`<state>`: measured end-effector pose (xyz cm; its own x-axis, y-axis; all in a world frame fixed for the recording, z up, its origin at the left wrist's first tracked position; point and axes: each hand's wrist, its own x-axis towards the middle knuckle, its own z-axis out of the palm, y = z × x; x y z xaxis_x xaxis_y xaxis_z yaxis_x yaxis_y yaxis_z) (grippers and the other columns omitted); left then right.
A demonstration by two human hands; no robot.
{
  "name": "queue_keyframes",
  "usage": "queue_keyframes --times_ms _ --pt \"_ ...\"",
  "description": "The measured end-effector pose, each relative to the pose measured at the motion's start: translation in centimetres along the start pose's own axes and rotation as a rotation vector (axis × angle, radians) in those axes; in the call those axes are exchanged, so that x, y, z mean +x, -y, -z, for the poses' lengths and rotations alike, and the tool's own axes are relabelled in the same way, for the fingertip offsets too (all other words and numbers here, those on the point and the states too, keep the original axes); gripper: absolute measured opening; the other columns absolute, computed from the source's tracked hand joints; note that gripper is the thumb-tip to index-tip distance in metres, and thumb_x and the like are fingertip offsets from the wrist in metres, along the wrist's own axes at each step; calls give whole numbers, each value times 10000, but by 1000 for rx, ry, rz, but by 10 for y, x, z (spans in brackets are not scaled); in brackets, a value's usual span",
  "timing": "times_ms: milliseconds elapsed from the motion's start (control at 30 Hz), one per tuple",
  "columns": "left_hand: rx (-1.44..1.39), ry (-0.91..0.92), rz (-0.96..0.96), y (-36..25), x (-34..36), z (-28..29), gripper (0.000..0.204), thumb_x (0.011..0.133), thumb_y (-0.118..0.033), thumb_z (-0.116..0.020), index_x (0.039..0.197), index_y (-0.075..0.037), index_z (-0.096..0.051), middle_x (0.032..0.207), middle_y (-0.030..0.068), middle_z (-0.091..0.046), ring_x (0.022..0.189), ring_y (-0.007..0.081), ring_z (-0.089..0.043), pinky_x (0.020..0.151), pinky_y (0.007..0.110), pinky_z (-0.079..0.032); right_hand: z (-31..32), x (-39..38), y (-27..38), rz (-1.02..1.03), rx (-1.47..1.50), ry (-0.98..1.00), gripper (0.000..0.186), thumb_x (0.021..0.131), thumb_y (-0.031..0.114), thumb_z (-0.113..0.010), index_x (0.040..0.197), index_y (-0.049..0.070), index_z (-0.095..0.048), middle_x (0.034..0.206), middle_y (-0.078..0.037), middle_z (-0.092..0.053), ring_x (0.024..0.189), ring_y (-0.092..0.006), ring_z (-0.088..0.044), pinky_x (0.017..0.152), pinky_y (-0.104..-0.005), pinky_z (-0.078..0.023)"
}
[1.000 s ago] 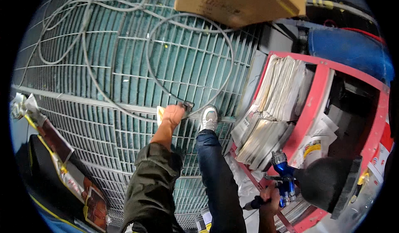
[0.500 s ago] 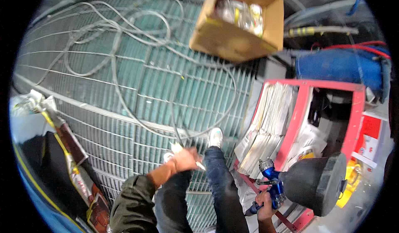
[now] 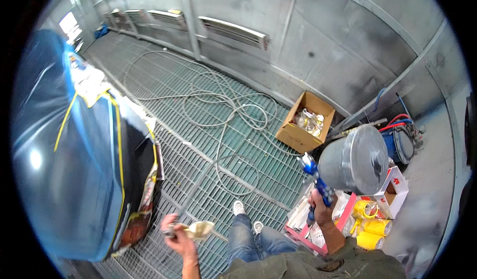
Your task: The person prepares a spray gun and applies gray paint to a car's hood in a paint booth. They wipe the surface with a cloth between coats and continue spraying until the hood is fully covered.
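The left forearm rises from the lower edge, its hand [image 3: 179,236] curled closed around the metal end of a grey hose [image 3: 195,189], a pale cloth [image 3: 199,230] beside the fingers. The right forearm slants up leftward, its fist [image 3: 322,209] wrapped around the handle of a blue spray gun [image 3: 323,189], nozzle upward. Beyond, hose loops lie on the floor grating [image 3: 271,199], near an open cardboard box [image 3: 299,137].

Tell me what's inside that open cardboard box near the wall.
The cardboard box holds a jumble of clear and whitish items, too blurred to name; whatever lies beneath them is covered.
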<state>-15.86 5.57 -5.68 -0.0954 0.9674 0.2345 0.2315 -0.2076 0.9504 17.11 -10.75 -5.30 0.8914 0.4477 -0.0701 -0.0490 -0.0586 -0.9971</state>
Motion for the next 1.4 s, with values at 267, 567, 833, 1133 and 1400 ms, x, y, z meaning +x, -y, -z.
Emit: queue_keyframes --times_ms 267,567,833,1133,1400 --pt "-397 -1065 40 -120 -113 253 481 1058 -453 -303 1340 -97 -460 1241 28 -545 1220 190 -504 1062 391 -441 -11 -32 63 208 93 421 354 939 97 -595 619 65 -447 559 4 -459 481 -87 -418 473 -260 -335" --pt "-545 -912 77 -212 -309 364 435 993 -457 -521 1215 -83 -513 749 -20 -499 533 44 -417 434 177 -354 -80 -141 51 25 433 731 182 916 69 -641 806 66 -496 559 -8 -460 461 -94 -412 466 -274 -371" --pt "-132 -594 -19 -174 -333 370 438 950 -408 -622 1180 -36 -616 726 -26 -540 588 29 -445 497 170 -335 -175 -375 203 -123 874 1437 214 964 144 -573 765 118 -498 614 55 -385 513 -64 -402 516 -249 -356" --pt "-143 -412 -184 -153 -344 473 418 858 -243 -736 1161 35 -659 777 9 -613 641 55 -483 579 215 -382 -178 -626 324 -216 1082 1779 206 985 196 -566 808 99 -522 604 69 -354 466 -39 -324 466 -249 -300" --pt "-703 -218 -62 -173 -365 502 319 984 -215 -580 1167 44 -620 679 -47 -492 552 25 -387 480 205 -298 -187 -720 342 -441 1039 2193 147 1016 164 -462 944 53 -526 614 66 -321 465 -40 -297 443 -231 -281"
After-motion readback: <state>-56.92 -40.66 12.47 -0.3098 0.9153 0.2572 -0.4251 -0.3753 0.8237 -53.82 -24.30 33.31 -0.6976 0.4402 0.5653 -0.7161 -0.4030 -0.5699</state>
